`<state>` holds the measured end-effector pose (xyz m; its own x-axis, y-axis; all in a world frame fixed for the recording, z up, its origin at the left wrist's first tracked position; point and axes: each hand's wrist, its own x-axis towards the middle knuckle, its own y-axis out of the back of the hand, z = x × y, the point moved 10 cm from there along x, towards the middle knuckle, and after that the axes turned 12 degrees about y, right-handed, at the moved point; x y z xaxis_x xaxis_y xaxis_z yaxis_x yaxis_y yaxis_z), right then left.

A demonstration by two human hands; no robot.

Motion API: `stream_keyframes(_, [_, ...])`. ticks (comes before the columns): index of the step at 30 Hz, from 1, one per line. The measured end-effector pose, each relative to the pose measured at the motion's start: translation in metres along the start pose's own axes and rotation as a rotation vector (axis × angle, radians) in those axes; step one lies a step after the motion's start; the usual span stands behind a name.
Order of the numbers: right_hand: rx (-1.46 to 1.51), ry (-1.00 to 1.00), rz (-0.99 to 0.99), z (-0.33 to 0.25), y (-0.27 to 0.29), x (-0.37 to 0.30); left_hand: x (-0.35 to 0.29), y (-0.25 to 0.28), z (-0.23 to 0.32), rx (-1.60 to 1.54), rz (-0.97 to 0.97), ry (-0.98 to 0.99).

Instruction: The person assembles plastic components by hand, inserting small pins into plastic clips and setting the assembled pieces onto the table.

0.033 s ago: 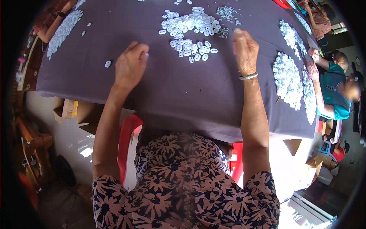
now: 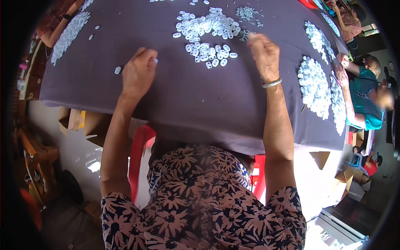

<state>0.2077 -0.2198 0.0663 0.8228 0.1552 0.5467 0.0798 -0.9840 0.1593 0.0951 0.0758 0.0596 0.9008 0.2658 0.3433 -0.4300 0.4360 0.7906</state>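
Note:
My left hand (image 2: 138, 71) is closed above the dark tablecloth, with a small white plastic piece (image 2: 156, 61) peeking out at its fingertips. My right hand (image 2: 266, 58), a bracelet at its wrist, has its fingers pinched together beside the pile of small grey metal pins (image 2: 246, 14). Whatever its fingertips hold is too small and blurred to make out. Between and beyond my hands lies a heap of white oval plastic pieces (image 2: 208, 26) with holes, and a smaller cluster of them (image 2: 204, 52) is nearer to me. One single oval piece (image 2: 118, 70) lies left of my left hand.
Long piles of white pieces stretch along the left edge (image 2: 71, 35) and the right side (image 2: 313, 87) of the table (image 2: 200, 96). Co-workers sit at both sides; one in a teal shirt (image 2: 368, 96) has hands by the right piles. Cardboard boxes (image 2: 93, 121) stand below.
My right hand has shifted slightly left and toward me, away from the metal pins. My left hand has moved a little to the left, still closed.

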Motion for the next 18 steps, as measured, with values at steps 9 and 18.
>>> stream_keyframes(9, [-0.287,0.302,-0.577,-0.036,-0.083,-0.031,0.0,0.041,-0.041,0.01,0.157,0.217])
stream_keyframes(18, [-0.564,0.39,-0.619,-0.039,-0.106,-0.043,-0.015,-0.034,0.049,-0.611,-0.173,0.056])
